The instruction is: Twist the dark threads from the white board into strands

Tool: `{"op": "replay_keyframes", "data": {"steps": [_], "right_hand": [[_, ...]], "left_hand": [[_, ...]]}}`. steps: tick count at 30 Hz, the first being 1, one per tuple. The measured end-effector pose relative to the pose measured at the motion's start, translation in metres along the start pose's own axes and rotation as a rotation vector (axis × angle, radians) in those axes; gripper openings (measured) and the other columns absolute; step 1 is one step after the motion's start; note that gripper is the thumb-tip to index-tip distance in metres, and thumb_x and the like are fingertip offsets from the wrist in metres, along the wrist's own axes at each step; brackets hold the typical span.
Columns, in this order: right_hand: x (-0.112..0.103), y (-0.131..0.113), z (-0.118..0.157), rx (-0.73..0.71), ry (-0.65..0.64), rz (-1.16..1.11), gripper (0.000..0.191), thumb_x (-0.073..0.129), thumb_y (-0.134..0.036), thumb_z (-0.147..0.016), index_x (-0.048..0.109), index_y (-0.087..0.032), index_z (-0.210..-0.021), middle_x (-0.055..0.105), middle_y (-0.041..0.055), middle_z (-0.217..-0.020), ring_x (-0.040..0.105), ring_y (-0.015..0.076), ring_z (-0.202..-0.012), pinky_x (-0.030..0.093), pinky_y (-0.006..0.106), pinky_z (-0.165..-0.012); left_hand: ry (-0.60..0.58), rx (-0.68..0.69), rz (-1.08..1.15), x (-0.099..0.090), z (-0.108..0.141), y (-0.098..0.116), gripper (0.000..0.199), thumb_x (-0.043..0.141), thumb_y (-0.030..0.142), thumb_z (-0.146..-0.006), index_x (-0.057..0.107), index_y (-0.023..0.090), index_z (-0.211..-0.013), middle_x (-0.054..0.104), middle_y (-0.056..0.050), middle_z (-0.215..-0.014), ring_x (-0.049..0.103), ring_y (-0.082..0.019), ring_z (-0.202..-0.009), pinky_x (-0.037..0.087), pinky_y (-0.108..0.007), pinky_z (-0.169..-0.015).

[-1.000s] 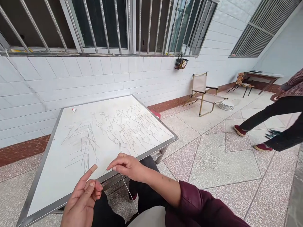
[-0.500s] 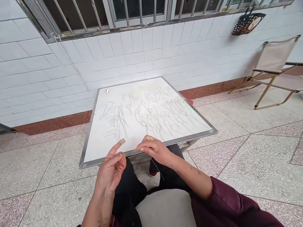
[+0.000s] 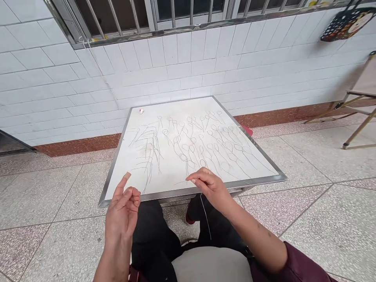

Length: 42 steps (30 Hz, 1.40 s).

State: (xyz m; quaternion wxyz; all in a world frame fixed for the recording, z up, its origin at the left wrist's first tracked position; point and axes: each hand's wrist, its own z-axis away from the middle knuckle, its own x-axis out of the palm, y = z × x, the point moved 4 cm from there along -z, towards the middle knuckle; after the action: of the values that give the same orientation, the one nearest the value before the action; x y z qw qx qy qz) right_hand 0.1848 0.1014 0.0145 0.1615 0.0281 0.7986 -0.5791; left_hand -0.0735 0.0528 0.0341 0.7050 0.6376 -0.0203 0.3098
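Many thin wires lie on a white metal-edged table. Those on the right, such as one looped wire, end in small loops; bent wires without clear loops lie at the left. My right hand pinches a thin wire over the front edge; its short end points left and its long end hangs down. At the front left corner, my left hand has its index finger raised, with tape round the tip, and its thumb pressed to the other fingers. Whatever might be between them is too small to make out.
A small red and white object sits at the table's back left corner. Behind are a white tiled wall and barred windows. A folding chair stands at the right, below a hanging patterned bag.
My hands have moved apart, the left one to the left and the right one to the right with the wire. The view has shifted a little.
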Motion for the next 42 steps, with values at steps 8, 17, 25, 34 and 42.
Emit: {"op": "replay_keyframes", "data": {"steps": [8,17,25,34,42], "right_hand": [[-0.01,-0.004,-0.003,-0.028,-0.016,0.007,0.023,0.052,-0.029,-0.095,0.075,-0.032,-0.097,0.05,0.0021,-0.075,0.052,0.0183,-0.074,0.047,0.033,-0.07],[-0.031,0.004,0.005,-0.015,-0.039,-0.002,0.021,0.053,-0.026,-0.095,0.074,-0.03,-0.097,0.054,0.0019,-0.08,0.054,0.0169,-0.076,0.046,0.031,-0.072],[-0.026,0.001,0.017,0.041,-0.066,0.006,0.021,0.053,-0.027,-0.094,0.074,-0.027,-0.094,0.052,0.0011,-0.079,0.053,0.0159,-0.075,0.043,0.03,-0.072],[0.018,0.004,0.022,0.243,-0.223,-0.429,0.032,0.069,-0.035,-0.083,0.063,-0.026,-0.113,0.057,-0.0012,-0.086,0.051,0.0116,-0.07,0.044,0.024,-0.062],[0.087,0.014,0.039,0.237,-0.315,-0.21,0.022,0.056,-0.034,-0.09,0.068,-0.021,-0.104,0.067,0.0011,-0.08,0.057,0.0141,-0.07,0.045,0.029,-0.07]], "left_hand": [[-0.246,0.087,-0.364,0.062,0.012,-0.032,0.05,0.072,0.037,-0.081,0.062,0.025,-0.129,0.068,-0.004,-0.091,0.059,-0.017,-0.083,0.05,-0.027,-0.073],[-0.341,0.063,-0.401,0.085,0.01,-0.048,0.045,0.074,0.029,-0.079,0.067,0.027,-0.123,0.06,0.003,-0.073,0.052,-0.012,-0.067,0.046,-0.025,-0.07],[-0.39,0.145,-0.567,0.08,0.029,-0.042,0.051,0.069,0.031,-0.083,0.059,0.026,-0.133,0.059,0.003,-0.073,0.053,-0.014,-0.069,0.045,-0.027,-0.072],[-0.205,0.197,-0.529,0.036,0.028,-0.023,0.052,0.072,0.033,-0.079,0.061,0.023,-0.129,0.058,0.004,-0.074,0.05,-0.011,-0.067,0.043,-0.024,-0.071],[-0.028,0.295,-0.67,-0.039,-0.017,-0.007,0.055,0.069,0.038,-0.076,0.061,0.019,-0.127,0.059,0.003,-0.074,0.051,-0.012,-0.065,0.042,-0.025,-0.066]]}}
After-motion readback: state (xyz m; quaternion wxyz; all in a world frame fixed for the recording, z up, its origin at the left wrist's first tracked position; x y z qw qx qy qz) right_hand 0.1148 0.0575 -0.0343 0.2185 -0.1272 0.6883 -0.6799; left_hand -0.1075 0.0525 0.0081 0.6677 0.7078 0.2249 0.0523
